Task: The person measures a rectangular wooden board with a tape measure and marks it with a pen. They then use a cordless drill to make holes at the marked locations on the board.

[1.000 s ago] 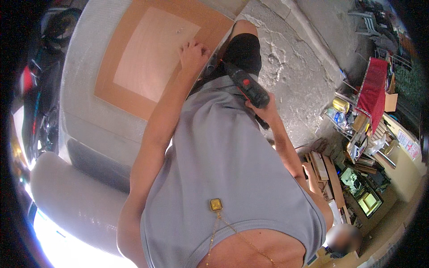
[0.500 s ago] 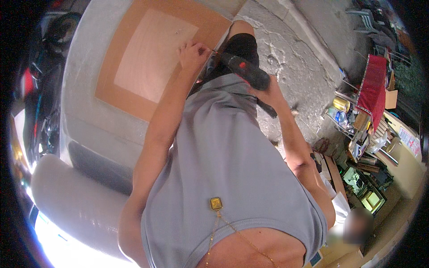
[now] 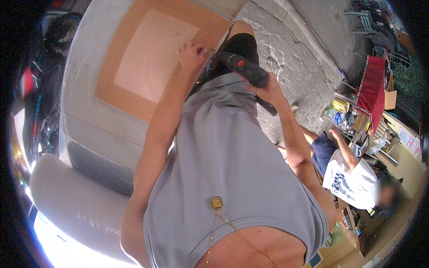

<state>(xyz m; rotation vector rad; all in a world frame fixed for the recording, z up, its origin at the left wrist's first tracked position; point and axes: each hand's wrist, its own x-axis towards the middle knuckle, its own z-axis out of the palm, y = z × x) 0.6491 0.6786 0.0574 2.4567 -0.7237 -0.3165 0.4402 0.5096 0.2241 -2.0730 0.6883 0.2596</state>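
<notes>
The brown-bordered panel (image 3: 149, 58), with its paler inset, fills the upper left of the frame and lies much as it does a second ago. In contrast, a co-worker (image 3: 348, 174) at the right shows far more than before: a white shirt and dark shorts are now in view, well apart from the panel, so the change seems to have no bearing on the work.

The change that counts is in the black power drill (image 3: 246, 69), upper middle. A second ago its nose sits lower and tilts more steeply; now it is raised and turned toward the panel's near edge. The right hand (image 3: 270, 89) keeps its grip, closed around the drill's handle.

The left hand (image 3: 191, 56) stays on the panel by that edge, fingers curled; whether they pinch anything small, I cannot tell. The thin bit (image 3: 213, 51) points toward these fingertips, its contact unclear. Both hands now appear to attend to one spot, with the drill probably being lined up there.
</notes>
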